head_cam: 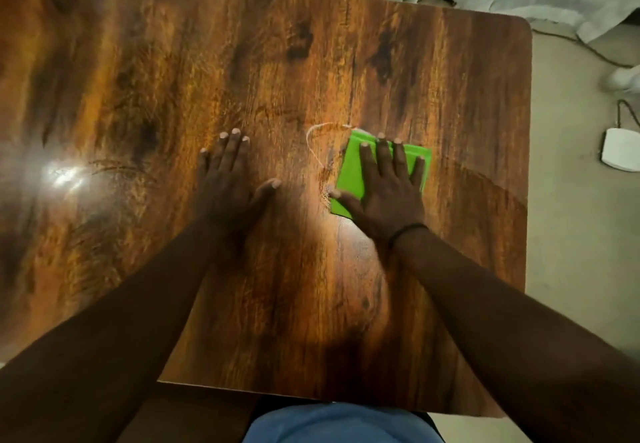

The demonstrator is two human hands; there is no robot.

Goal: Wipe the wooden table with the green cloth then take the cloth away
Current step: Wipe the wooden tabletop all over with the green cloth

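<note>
Blue-clad lap [341, 423], nearest the camera, cut off by the lower edge.

Wooden table [138, 79]: glossy grained top; glare at left hides the finish there, and the left side runs out of view.

Left hand [230, 179]: fingers straight and spread, palm flat on bare wood, holding nothing.

Pale curved streak [313, 144]: between the hands, just beside the cloth; wet or dry residue, cannot tell.

Green cloth [353, 172]: folded flat, right of centre on the table. Judged light, soft and limp, likely to slide readily on the slick top under flat pressure; for removal, pinch the exposed left edge or near corner. Thickness and dampness unclear.

Right hand [384, 186]: fingers extended and splayed, pressing on the cloth, covering much of it.

Floor items at far right: blurred.
</note>
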